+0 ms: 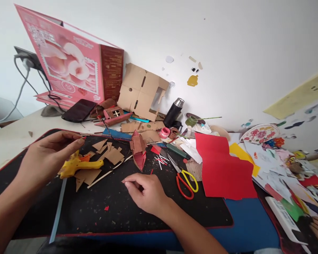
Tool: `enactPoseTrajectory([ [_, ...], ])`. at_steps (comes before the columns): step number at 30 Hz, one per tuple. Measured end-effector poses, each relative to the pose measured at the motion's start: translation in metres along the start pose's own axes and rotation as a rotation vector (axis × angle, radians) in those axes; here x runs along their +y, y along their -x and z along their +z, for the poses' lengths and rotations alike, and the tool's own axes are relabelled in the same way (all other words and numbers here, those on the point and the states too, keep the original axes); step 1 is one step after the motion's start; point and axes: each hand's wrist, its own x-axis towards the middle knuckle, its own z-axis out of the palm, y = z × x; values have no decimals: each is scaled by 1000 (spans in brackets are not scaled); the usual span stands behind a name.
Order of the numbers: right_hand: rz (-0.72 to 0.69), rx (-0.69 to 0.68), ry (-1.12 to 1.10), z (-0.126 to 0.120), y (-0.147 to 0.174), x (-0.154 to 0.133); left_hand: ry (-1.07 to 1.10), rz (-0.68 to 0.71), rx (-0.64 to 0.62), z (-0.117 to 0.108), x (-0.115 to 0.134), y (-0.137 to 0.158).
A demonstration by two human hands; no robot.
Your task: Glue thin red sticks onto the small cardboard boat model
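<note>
Left hand (49, 155): fingertips pinched, near the yellow glue gun (75, 165); dipping could knock it. Right hand (147, 193): fingertips together, near the cardboard boat (138, 150) on the mat (116, 215); overreaching could tip it. Whether either grips anything is unclear.

Pink peach-printed box (69, 65), black thermos (172, 113), plug (28, 63)

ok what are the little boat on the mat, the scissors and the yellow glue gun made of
Little boat: probably painted cardboard, matte, going by its flat panels and uneven reddish colour.
Scissors: shiny blades suggest metal; the smooth red and yellow handles look like plastic.
Yellow glue gun: likely moulded plastic, from its rounded, glossy body.
</note>
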Motion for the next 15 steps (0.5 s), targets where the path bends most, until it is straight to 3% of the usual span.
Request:
enactPoseTrajectory([
  [8, 143, 183, -105, -23, 17, 18, -45, 116, -111, 26, 27, 1],
  [15, 143, 249, -182, -36, 13, 19, -72, 142, -142, 34, 36, -3],
])
